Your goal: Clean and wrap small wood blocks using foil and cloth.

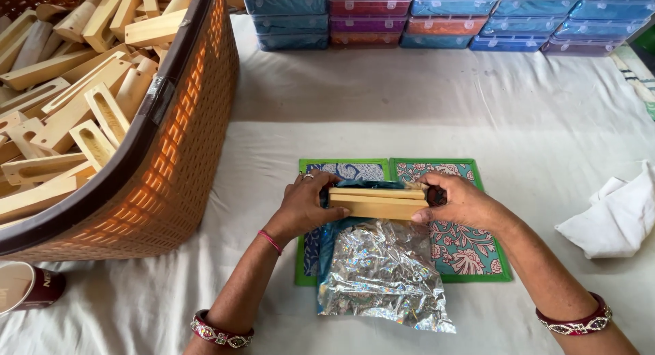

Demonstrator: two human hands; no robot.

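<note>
My left hand [300, 208] and my right hand [460, 201] grip the two ends of a pale wooden block [377, 203], held level above the table. Under the block lies a shiny silver foil bag [382, 273] with a blue top edge pinched beneath the wood. The bag rests on two green-bordered printed cloth mats, a blue one [344, 171] on the left and a teal floral one [464, 249] on the right.
A large orange woven basket [184, 157] full of similar wooden blocks stands at the left. Stacked coloured plastic boxes [443, 17] line the far edge. A folded white cloth [614, 215] lies at the right. A dark red cup [27, 287] sits bottom left.
</note>
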